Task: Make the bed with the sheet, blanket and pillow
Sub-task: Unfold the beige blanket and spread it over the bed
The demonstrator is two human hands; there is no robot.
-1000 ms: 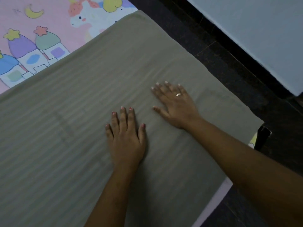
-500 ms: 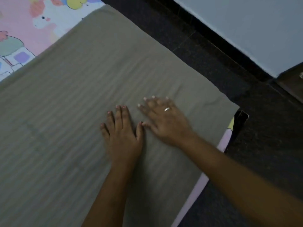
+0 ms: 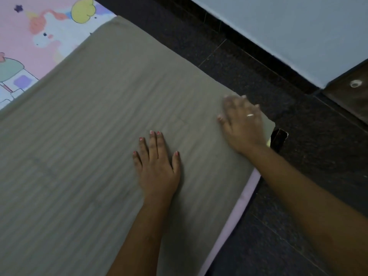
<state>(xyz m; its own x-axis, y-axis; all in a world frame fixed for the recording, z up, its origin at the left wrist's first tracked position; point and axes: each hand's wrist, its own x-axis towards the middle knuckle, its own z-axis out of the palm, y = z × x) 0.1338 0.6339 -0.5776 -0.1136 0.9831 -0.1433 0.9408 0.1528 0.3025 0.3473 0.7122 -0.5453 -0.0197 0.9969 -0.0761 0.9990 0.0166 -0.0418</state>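
Two hands lie flat on a grey-green striped blanket [image 3: 103,136] that is spread over the bed. At the far left corner of the bed, the sheet [image 3: 25,42] shows beyond the blanket's edge: pink, printed with a unicorn, a yellow-green cloud and pastel castle towers. The blanket covers the bed from there across to its right edge, smooth apart from faint fold lines. Near the middle of the blanket, the left hand [image 3: 157,166] rests palm down, its fingers straight and close together, the thumb spread to the side, gripping nothing. To the right of it, well apart from it, the right hand [image 3: 244,126] presses palm down on the blanket at its right corner, fingers extended and slightly blurred, with a ring [image 3: 250,115] on one finger; it also grips nothing. Along the bed's right edge, below that hand, a narrow strip of pale pink sheet shows under the blanket. Just past the corner a small dark object [image 3: 278,139] stands on the floor; what it is cannot be told. The dark speckled floor [image 3: 298,146] runs along the right side of the bed, and beyond it stands a pale blue wall [image 3: 288,30] with a dark brown wooden piece [image 3: 350,94] at the far right.
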